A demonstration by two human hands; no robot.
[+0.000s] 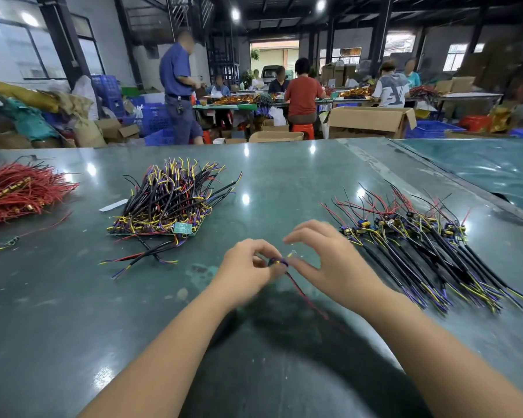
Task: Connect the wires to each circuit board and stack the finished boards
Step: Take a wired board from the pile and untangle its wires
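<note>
The left hand point(248, 263) is pinching a small dark board with a purple wire loop point(278, 262) between thumb and curled fingers, low over the middle of the glossy dark-green table top point(73, 312), while the right hand point(323, 260) is meeting it from the other side, thumb and forefinger working at the same piece and the remaining fingers fanning out loosely above; motion blur is hiding exactly what those fingertips are nipping. A thin red lead point(307, 298) is trailing from the piece back toward the person. The part is looking featherlight, its board rigid but likely brittle at the joints, its leads limp and springy, so holding it by the board edges and steering each wire near its stripped tip is probably the safest way. Just to the right, a spread row of finished small boards with black sheathed cables ending in yellow and purple tips point(429, 245) is lying flat on the table. To the left, a bristling heap of black, yellow and purple wires on green panel boards point(169, 203) is standing well apart, and at the far left edge a bundle of thin red wires point(19, 191) is sprawling. Beyond the table, people are sitting among brown cardboard boxes point(368, 122) and blue plastic crates point(154, 119).
</note>
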